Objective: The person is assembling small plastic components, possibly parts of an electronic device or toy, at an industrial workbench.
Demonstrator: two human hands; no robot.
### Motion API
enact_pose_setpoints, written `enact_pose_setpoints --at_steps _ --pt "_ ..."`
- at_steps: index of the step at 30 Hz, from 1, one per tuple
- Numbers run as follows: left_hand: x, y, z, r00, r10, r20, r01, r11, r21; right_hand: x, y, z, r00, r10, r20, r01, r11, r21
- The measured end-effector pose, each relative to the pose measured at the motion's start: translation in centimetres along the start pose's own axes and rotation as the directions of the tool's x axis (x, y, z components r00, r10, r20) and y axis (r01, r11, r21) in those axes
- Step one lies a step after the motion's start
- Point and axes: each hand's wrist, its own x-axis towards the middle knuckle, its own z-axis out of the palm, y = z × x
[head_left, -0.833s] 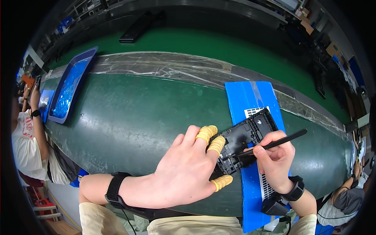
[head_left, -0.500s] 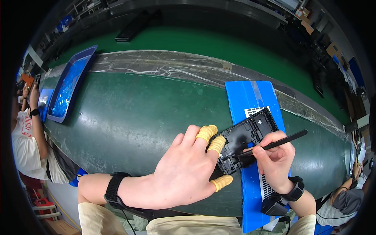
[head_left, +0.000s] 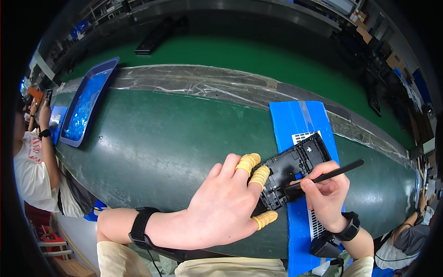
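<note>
A black plastic device housing (head_left: 295, 162) with ribs and small compartments lies slanted across a blue board (head_left: 302, 113). My left hand (head_left: 226, 201), with yellow finger cots on several fingertips, grips the housing's near left end between fingers and thumb. In my right hand (head_left: 326, 194) is a pair of black tweezers (head_left: 339, 171), held like a pen. Their tips reach down into the left part of the housing; whether they pinch anything is too small to tell. A white sheet of black stickers (head_left: 316, 226) lies on the board, partly hidden by the housing and my right hand.
At the left stands a dark blue tray (head_left: 69, 138) with shiny blue film pieces. A taped strip (head_left: 184, 76) runs between the green worktop (head_left: 147, 134) and the green belt beyond, where a black part (head_left: 150, 44) lies. Other people sit at both sides.
The whole view has shifted slightly, so everything sits a little lower and to the right. The tweezer tips have moved slightly within the housing; both grips stay the same.
</note>
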Motion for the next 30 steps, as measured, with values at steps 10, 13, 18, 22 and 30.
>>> enact_pose_setpoints --at_steps 10,13,18,22,30 --pt "-0.07 -0.04 0.00 1.000 0.008 -0.007 -0.008 1.000 0.010 0.13 0.00 -0.18 1.000 0.000 0.016 0.000 0.999 0.035" --pt "-0.05 -0.05 -0.01 1.000 0.000 -0.009 0.000 1.000 -0.004 0.22 0.04 -0.12 1.000 -0.002 0.016 0.002 1.000 0.015" --pt "-0.02 -0.06 0.03 1.000 0.000 -0.005 0.000 1.000 -0.002 0.18 0.01 -0.07 1.000 -0.006 0.017 0.006 1.000 0.020" --pt "-0.08 -0.04 0.05 1.000 0.001 0.001 -0.001 1.000 0.008 0.15 -0.01 -0.02 1.000 -0.008 0.014 0.008 1.000 0.024" --pt "-0.06 -0.05 0.00 1.000 0.004 -0.001 -0.004 1.000 0.008 0.12 0.08 -0.11 1.000 -0.008 0.013 0.007 1.000 0.027"
